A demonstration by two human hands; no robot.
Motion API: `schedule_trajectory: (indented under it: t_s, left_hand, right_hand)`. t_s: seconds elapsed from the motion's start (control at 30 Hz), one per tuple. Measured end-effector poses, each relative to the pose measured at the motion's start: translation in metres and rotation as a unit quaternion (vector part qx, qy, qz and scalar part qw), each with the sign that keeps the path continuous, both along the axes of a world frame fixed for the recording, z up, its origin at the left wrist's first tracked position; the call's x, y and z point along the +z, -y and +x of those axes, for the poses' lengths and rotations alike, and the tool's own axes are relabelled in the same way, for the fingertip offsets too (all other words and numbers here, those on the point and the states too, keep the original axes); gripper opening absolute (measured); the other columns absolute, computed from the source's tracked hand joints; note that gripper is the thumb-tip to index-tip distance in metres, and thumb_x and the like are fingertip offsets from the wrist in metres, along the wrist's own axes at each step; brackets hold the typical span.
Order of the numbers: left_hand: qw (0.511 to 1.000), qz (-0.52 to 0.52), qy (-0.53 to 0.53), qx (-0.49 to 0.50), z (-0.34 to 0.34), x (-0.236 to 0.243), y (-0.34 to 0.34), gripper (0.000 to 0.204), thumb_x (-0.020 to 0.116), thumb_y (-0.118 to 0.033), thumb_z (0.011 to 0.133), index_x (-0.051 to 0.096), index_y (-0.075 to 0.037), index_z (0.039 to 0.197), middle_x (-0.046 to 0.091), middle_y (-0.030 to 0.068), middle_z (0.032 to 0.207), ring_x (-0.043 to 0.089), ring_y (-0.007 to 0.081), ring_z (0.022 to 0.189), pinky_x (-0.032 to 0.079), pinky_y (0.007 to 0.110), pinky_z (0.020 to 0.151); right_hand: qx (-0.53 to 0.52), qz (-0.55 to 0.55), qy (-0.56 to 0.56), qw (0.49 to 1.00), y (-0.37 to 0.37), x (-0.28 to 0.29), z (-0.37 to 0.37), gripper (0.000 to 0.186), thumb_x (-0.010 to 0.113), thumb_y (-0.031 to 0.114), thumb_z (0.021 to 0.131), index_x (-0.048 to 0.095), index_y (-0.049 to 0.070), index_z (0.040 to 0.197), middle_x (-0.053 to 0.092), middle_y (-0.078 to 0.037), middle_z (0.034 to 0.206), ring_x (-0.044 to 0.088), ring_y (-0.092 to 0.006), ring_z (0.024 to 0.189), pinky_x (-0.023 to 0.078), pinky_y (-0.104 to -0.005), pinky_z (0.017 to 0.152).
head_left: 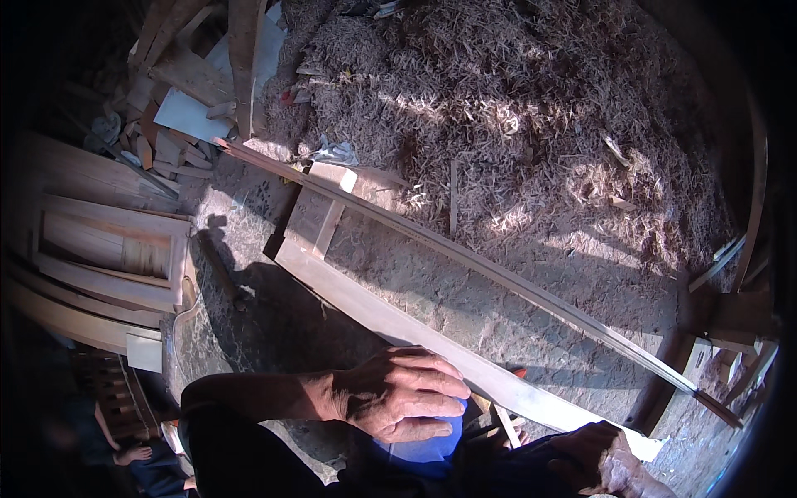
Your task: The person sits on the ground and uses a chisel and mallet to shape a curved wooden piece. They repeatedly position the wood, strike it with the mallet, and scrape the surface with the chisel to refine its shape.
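My left hand point(407, 394) lies palm down over a rounded blue cloth surface point(423, 452), perhaps a clothed knee. Its fingers are slightly bent and next to each other, with no tool showing in them. At the lower right, my right hand point(602, 456) rests bent on dark cloth, its fingers mostly in shadow, so I cannot tell whether it holds anything. Just beyond both hands a long pale wooden board point(415, 319) runs slantwise from upper left to lower right. Across it, farther off, lies a bundle of thin wooden strips point(490, 267).
A large heap of wood shavings point(515, 108) covers the far ground. Wood offcuts point(170, 153) pile up at the far left. A framed wooden panel point(112, 249) stands at the left. Another person's hand point(133, 454) shows at the lower left. A mallet-like tool point(217, 266) lies in shadow.
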State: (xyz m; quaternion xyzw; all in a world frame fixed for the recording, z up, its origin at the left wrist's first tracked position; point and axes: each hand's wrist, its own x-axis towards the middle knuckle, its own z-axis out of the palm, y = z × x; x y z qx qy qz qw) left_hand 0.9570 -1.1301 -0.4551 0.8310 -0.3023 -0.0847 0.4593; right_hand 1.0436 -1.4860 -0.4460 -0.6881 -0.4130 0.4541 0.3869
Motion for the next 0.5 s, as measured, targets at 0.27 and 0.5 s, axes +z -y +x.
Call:
schedule_trajectory:
  t_s: [0.27, 0.5]
  left_hand:
    - [0.999, -0.031, -0.020, 0.026, 0.005, -0.014, -0.015, 0.026, 0.076, -0.017, 0.088, 0.074, -0.003, 0.109, 0.071, 0.0135, 0.122, 0.067, 0.0324, 0.116, 0.056, 0.043, 0.097]
    - [0.997, -0.030, -0.035, 0.057, 0.011, -0.007, -0.011, 0.031, 0.062, -0.030, 0.097, 0.075, -0.002, 0.102, 0.075, 0.0135, 0.104, 0.072, 0.0330, 0.098, 0.058, 0.046, 0.088]
  right_hand:
    - [-0.009, -0.049, -0.030, 0.998, -0.004, -0.010, 0.019, 0.031, 0.076, 0.026, 0.089, 0.073, 0.003, 0.110, 0.075, -0.012, 0.091, 0.074, -0.0260, 0.090, 0.057, -0.0428, 0.084]
    - [-0.227, -0.114, 0.161, 0.954, 0.011, -0.142, 0.033, 0.020, 0.066, 0.016, 0.096, 0.068, 0.008, 0.114, 0.071, -0.015, 0.098, 0.072, -0.0336, 0.089, 0.058, -0.0435, 0.076]
